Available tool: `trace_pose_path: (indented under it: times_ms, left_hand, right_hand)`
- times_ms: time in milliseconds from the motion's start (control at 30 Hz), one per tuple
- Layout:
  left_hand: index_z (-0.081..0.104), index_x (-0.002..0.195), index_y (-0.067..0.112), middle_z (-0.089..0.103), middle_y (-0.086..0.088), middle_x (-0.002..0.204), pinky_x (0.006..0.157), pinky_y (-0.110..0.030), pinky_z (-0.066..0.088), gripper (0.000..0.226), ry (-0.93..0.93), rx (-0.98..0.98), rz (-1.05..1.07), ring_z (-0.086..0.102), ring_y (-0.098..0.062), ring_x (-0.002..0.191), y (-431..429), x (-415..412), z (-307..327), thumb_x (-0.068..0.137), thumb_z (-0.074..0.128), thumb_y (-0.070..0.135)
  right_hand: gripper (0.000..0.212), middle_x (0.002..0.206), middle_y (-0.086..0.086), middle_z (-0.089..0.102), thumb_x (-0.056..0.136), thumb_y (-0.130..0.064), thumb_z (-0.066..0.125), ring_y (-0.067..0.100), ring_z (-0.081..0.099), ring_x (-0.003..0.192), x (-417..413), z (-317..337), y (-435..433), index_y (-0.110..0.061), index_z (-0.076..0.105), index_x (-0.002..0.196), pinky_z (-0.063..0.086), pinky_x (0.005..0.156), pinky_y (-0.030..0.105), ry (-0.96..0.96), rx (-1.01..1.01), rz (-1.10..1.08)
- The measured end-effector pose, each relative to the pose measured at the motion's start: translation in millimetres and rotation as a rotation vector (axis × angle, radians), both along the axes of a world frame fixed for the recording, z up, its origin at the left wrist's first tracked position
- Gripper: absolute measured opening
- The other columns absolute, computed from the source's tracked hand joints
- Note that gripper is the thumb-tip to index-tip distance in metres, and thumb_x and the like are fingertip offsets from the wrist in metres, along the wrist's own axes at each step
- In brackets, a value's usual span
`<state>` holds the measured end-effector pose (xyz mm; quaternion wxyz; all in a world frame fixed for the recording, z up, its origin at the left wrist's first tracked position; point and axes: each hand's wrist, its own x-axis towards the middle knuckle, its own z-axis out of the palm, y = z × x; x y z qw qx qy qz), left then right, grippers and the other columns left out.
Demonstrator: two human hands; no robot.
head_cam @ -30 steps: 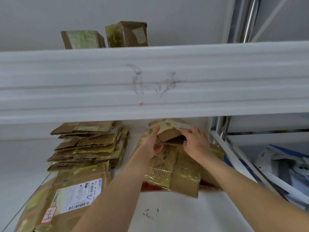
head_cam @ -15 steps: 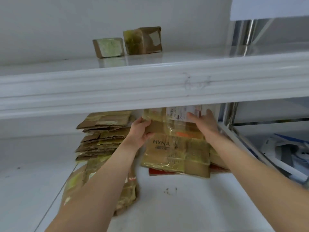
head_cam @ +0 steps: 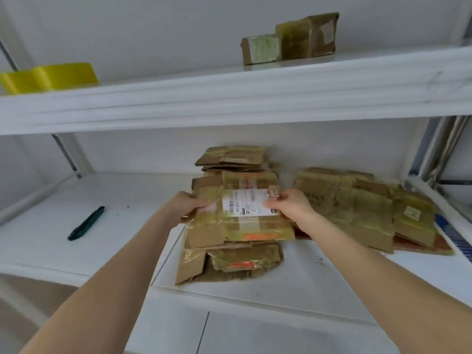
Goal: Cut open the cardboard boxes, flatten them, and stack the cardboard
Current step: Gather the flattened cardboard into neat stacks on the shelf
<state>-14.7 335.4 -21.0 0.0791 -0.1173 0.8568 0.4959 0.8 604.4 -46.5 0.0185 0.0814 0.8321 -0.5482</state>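
Looks mostly done: both hands, left hand (head_cam: pixel 189 206) and right hand (head_cam: pixel 290 206), grip a flattened box (head_cam: pixel 240 208) atop the middle stack (head_cam: pixel 229 261) on the shelf (head_cam: pixel 281 284). Two taped boxes (head_cam: pixel 290 38) upstairs still need cutting, I'd guess.

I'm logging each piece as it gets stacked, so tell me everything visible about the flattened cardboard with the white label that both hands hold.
The flattened cardboard is brown, wrapped in glossy yellowish tape with an orange strip near its front edge. A white shipping label with a barcode sits on top. It lies roughly flat on the middle stack, left hand and right hand gripping its sides.
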Motion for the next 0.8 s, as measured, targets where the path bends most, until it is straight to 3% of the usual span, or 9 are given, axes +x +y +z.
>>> trace_pose_path:
  times_ms: [100,167,233,300,433,533,600,700,800]
  left_hand:
    - [0.064,0.084,0.003,0.060,-0.007,0.076,0.063,-0.027,0.045,0.039,-0.087,-0.155,0.023,0.056,-0.022,0.074,-18,12,-31,0.076,0.079,0.037]
    - [0.062,0.098,0.002,0.063,-0.011,0.095,0.076,-0.030,0.050,0.045,-0.114,-0.248,0.018,0.058,-0.025,0.092,-21,19,-55,0.077,0.078,0.039]
    - [0.060,0.100,0.009,0.065,-0.010,0.104,0.077,-0.026,0.052,0.038,-0.121,-0.169,0.001,0.061,-0.019,0.089,-17,23,-73,0.079,0.077,0.035]
    - [0.057,0.113,0.013,0.064,-0.007,0.108,0.085,-0.033,0.053,0.048,-0.099,-0.109,0.022,0.062,-0.022,0.094,-11,23,-83,0.076,0.078,0.036]
    - [0.045,0.138,0.014,0.053,-0.012,0.130,0.095,-0.044,0.050,0.080,-0.053,-0.232,0.043,0.055,-0.029,0.114,1,11,-86,0.075,0.074,0.052]
    - [0.034,0.147,0.025,0.049,-0.014,0.137,0.103,-0.045,0.043,0.076,-0.042,-0.249,-0.052,0.050,-0.031,0.123,19,2,-85,0.083,0.065,0.051]
    - [0.034,0.145,0.027,0.045,-0.014,0.139,0.104,-0.048,0.041,0.070,-0.028,-0.407,-0.092,0.047,-0.033,0.125,35,-3,-84,0.084,0.061,0.048]
    - [0.042,0.141,0.023,0.029,-0.014,0.150,0.105,-0.051,0.040,0.056,0.156,-0.648,-0.139,0.036,-0.033,0.134,68,-10,-74,0.086,0.054,0.025]
    - [0.043,0.141,0.026,0.028,-0.011,0.151,0.107,-0.049,0.037,0.048,0.339,-0.671,-0.262,0.032,-0.029,0.136,112,-12,-58,0.093,0.045,0.032]
  right_hand:
    - [0.032,0.101,-0.003,0.067,0.075,-0.050,0.074,0.018,0.064,0.091,5,-21,-27,-0.028,0.058,0.091,0.054,0.081,0.036,-0.080,0.339,0.054]
    - [0.049,0.117,0.002,0.059,0.075,-0.060,0.069,0.023,0.059,0.103,5,-35,-40,-0.026,0.056,0.108,0.051,0.078,0.033,-0.117,0.592,0.058]
    - [0.070,0.128,0.008,0.050,0.076,-0.062,0.067,0.027,0.054,0.113,5,-47,-48,-0.022,0.046,0.129,0.049,0.079,0.034,-0.161,0.714,0.083]
    - [0.072,0.125,0.006,0.053,0.079,-0.059,0.066,0.026,0.057,0.110,6,-54,-49,-0.022,0.039,0.135,0.051,0.080,0.034,-0.186,0.716,0.113]
    - [0.069,0.115,-0.005,0.060,0.077,-0.059,0.067,0.018,0.059,0.100,7,-50,-39,-0.031,0.040,0.134,0.053,0.075,0.033,-0.171,0.628,0.107]
    - [0.066,0.106,-0.008,0.063,0.074,-0.067,0.064,0.016,0.059,0.091,13,-46,-32,-0.034,0.044,0.127,0.051,0.067,0.028,-0.133,0.711,0.056]
    - [0.067,0.104,-0.006,0.062,0.073,-0.071,0.062,0.017,0.058,0.090,19,-50,-30,-0.033,0.046,0.125,0.050,0.066,0.028,-0.140,0.787,0.063]
    - [0.070,0.117,0.001,0.055,0.074,-0.073,0.060,0.022,0.056,0.103,24,-55,-26,-0.034,0.046,0.129,0.047,0.067,0.029,-0.133,0.783,0.032]
    - [0.060,0.123,0.004,0.048,0.080,-0.066,0.059,0.026,0.051,0.112,22,-46,-15,-0.031,0.051,0.127,0.044,0.072,0.033,-0.048,0.742,-0.028]
